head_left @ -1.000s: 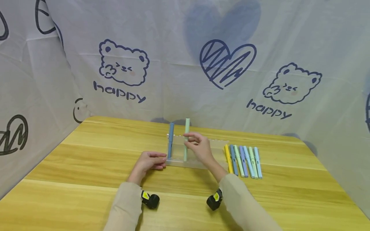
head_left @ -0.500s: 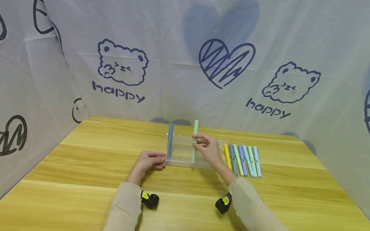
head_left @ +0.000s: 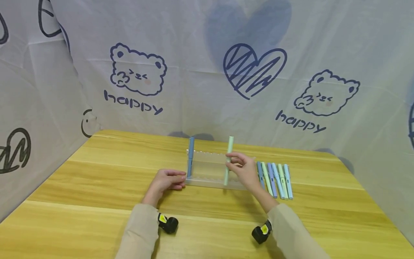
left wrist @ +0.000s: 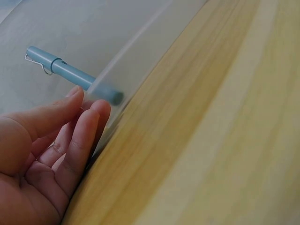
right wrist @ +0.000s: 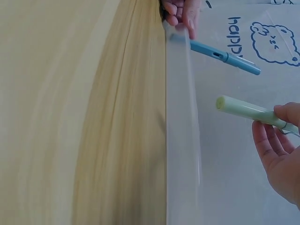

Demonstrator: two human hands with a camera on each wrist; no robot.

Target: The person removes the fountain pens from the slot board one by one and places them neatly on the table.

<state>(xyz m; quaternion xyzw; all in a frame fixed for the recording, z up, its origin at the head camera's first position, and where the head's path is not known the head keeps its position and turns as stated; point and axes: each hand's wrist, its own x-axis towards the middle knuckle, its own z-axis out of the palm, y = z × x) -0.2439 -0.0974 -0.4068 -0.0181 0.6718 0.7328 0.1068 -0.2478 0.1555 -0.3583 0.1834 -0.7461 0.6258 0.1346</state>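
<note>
My right hand [head_left: 245, 174] pinches a pale green pen [head_left: 229, 158] between thumb and fingertips. The pen is upright in front of the clear plastic pen rack [head_left: 207, 182]; in the right wrist view its lower end [right wrist: 227, 104] is apart from the rack's front lip [right wrist: 183, 140]. At the rack's left end, my left hand [head_left: 168, 180] holds the corner with thumb and fingertips. A blue pen [head_left: 191, 158] stands in the rack right beside that hand, leaning back slightly, its foot [left wrist: 115, 97] behind the translucent lip.
To the right of the rack several pens lie side by side on the wooden table [head_left: 323, 208], among them a purple pen [head_left: 272, 180] and a light blue pen [head_left: 288, 181]. A printed cloth [head_left: 194, 72] hangs behind the table's back edge.
My right hand has carried the pale green pen rightward along the rack, away from the blue pen. It now hides the yellow pen. My left hand has stayed at the rack's corner.
</note>
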